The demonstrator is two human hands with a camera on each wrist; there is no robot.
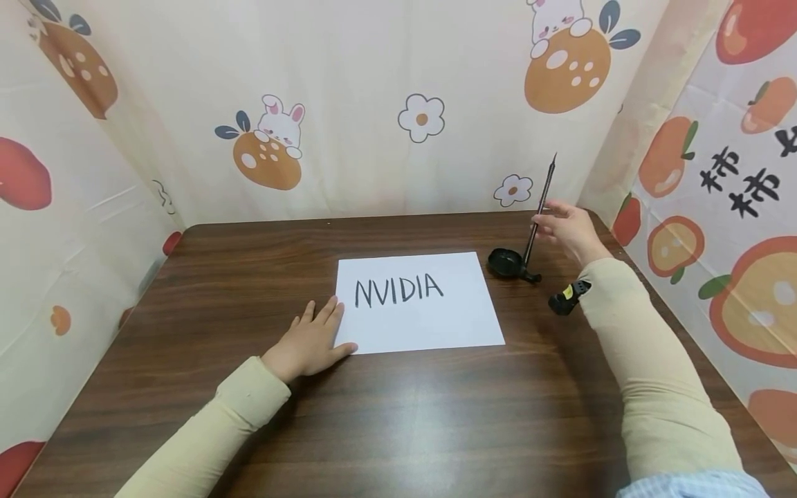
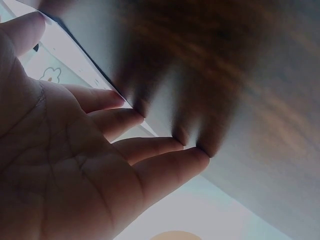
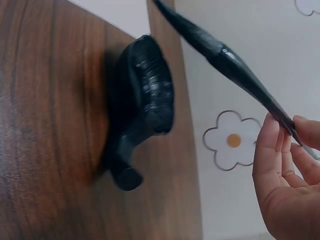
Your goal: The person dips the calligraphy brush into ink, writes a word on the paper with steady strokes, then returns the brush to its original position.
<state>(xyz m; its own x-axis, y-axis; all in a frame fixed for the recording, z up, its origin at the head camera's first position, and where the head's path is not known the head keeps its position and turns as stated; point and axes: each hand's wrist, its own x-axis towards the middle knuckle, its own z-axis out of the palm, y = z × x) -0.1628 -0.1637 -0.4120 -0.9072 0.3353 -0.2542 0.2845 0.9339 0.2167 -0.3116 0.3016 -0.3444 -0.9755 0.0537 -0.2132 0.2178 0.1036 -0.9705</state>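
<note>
A white sheet of paper (image 1: pixel 429 324) lies on the table, with "NVIDIA" written on it in black. At its left edge rests my left hand (image 1: pixel 306 346), fingers straight and spread; in the left wrist view the fingertips (image 2: pixel 176 147) touch the surface. My right hand (image 1: pixel 569 232) pinches a dark calligraphy brush (image 1: pixel 546 187) by its handle, between thumb and fingers. Its dark, pointed bristle end (image 3: pixel 192 30) shows in the right wrist view, apart from the hand. Just left of the right hand sits a black ink dish (image 1: pixel 506 263) with a short stem-like handle.
Brown wood-grain table (image 1: pixel 398 422) under everything. A pale curtain (image 1: pixel 361 159) with fruit, rabbit and flower prints stands behind its back edge, and printed cloth (image 1: pixel 703 207) hangs along the right side. A small black device (image 1: pixel 563 301) is at the right wrist.
</note>
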